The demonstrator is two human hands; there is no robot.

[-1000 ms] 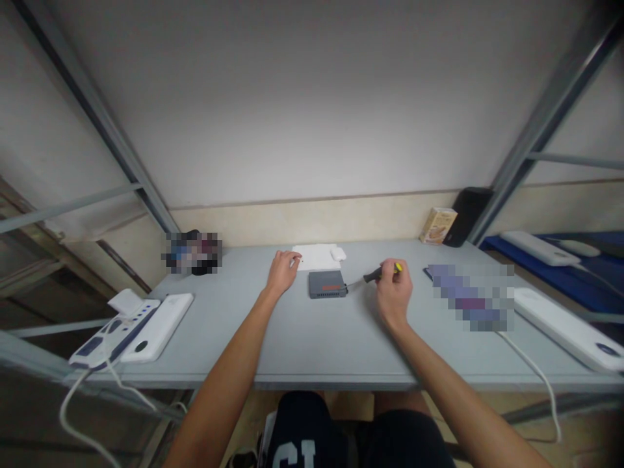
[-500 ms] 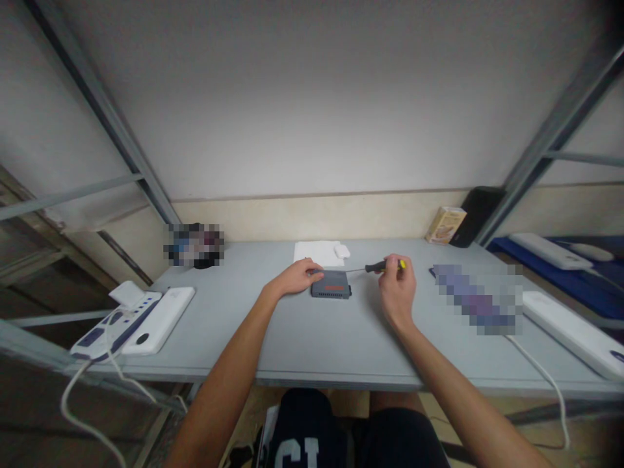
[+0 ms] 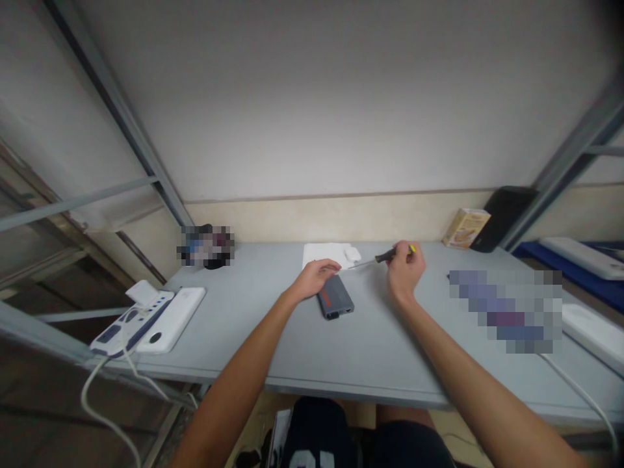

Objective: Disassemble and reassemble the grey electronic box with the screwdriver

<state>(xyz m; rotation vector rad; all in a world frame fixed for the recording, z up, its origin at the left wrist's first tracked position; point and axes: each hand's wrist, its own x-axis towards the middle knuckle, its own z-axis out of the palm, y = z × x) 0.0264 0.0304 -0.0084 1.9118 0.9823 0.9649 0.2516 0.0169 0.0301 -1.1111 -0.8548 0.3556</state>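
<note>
A small dark grey box (image 3: 336, 297) with a red label and ports along one edge lies on the desk, turned at an angle. My left hand (image 3: 314, 277) is closed on its far left end, fingers over the edge. In my right hand (image 3: 406, 270) is a screwdriver (image 3: 383, 257) with a black and yellow handle, held in closed fingers. Its thin shaft points left, with the tip near my left fingertips above the box's far end. Whether the tip touches anything I cannot tell. Behind the box lies a white sheet of paper (image 3: 322, 252) with a small white case (image 3: 351, 253) on it.
At the left stand a power strip (image 3: 131, 318) with a plug and cable, and a long white device (image 3: 173, 318). A yellow carton (image 3: 467, 227) and a black case (image 3: 506, 218) lean at the back right. A blurred-out flat object (image 3: 502, 309) lies at the right.
My left hand has come right onto the grey box and turned it, swinging its port edge toward me. The screwdriver has moved from the box's right side to its far end.
</note>
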